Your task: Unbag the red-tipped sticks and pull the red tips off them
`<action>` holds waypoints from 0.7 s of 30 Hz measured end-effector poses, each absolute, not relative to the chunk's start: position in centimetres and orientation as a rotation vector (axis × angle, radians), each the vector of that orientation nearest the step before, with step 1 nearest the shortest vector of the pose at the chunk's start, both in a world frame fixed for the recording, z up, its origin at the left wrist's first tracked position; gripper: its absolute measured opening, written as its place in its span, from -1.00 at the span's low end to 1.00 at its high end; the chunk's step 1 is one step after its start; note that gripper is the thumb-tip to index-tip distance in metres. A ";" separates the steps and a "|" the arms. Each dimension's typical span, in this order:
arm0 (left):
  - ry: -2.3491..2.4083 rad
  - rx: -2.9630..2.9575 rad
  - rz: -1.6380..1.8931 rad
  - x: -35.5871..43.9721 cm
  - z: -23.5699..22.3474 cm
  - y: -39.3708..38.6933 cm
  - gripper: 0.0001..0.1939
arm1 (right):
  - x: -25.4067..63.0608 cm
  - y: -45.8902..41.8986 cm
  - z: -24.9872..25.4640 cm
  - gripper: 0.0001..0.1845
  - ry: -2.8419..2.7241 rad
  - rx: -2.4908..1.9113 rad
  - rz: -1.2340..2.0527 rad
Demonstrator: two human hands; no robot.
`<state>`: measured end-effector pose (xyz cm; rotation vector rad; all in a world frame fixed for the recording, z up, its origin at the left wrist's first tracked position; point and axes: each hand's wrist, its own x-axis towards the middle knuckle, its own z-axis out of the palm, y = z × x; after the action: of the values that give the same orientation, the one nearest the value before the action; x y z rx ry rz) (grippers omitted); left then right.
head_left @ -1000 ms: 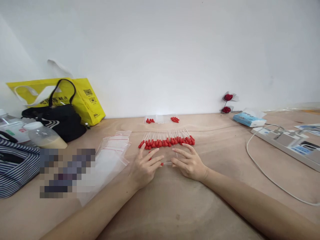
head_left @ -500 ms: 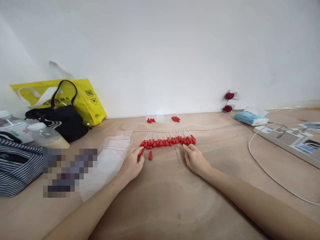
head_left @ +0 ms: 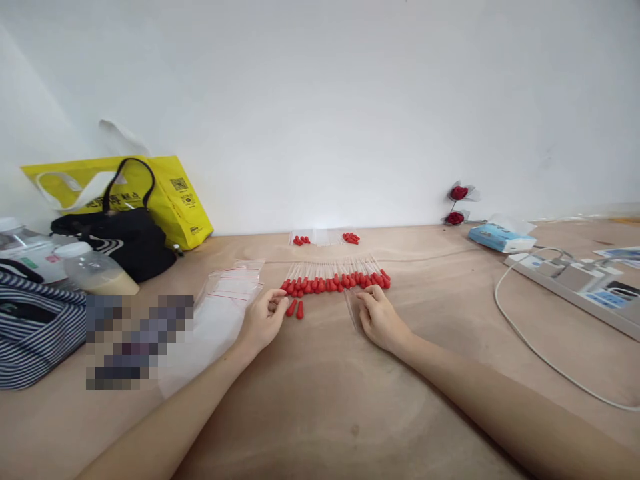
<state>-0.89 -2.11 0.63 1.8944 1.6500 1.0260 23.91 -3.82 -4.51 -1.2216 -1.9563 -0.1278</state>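
A row of droppers with red rubber bulbs (head_left: 320, 285) lies on the table, the clear thin tubes pointing toward the wall. Before its left end are two loose red bulbs, one (head_left: 291, 307) beside the other (head_left: 300, 310). My left hand (head_left: 263, 319) rests just left of them, fingers curled but apart, the thumb tip close to the nearer bulb. At the right end, my right hand (head_left: 383, 319) has thumb and forefinger closed at thin clear glass tubes (head_left: 353, 312); its fingers partly hide them.
Clear zip bags (head_left: 215, 320) lie fanned out on the left. Against the wall are two bagged groups of red-bulbed droppers (head_left: 301, 240). A yellow bag (head_left: 193, 213), black bag (head_left: 145, 247) and bottle (head_left: 100, 270) stand left. A power strip (head_left: 610, 303), white cable (head_left: 520, 339) and tissue pack (head_left: 500, 237) sit right.
The red bulb that was in my left hand now lies beside the other loose one, and that hand has drawn slightly left. My right hand has shifted left, and the glass tubes lie closer together.
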 end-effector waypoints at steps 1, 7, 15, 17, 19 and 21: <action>1.689 1.946 1.045 -1.1 0.7 -1.8 -0.69 | 23.9 -3.9 -4.4 -0.73 -1.964 -1.217 -0.118; 1.859 2.061 1.001 -1.5 1.2 0.5 -0.70 | 23.7 -4.1 -4.1 -0.81 -1.954 -1.194 -0.092; 1.876 1.997 0.932 -1.3 1.3 2.3 -0.78 | 23.8 -4.3 -3.5 -0.82 -1.919 -1.145 -0.055; 1.887 1.996 0.925 -1.3 1.2 2.4 -0.80 | 23.8 -4.4 -3.3 -0.82 -1.910 -1.158 -0.030; 1.907 1.992 0.931 -1.3 1.2 2.3 -0.79 | 23.8 -4.5 -3.3 -0.82 -1.913 -1.169 0.000; 1.933 1.982 0.948 -1.3 1.2 2.1 -0.76 | 23.8 -4.5 -3.3 -0.81 -1.917 -1.166 0.020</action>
<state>-1.35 2.09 1.22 1.9817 1.9328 0.9481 23.83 -4.52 -3.26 -1.1664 -1.9173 0.0198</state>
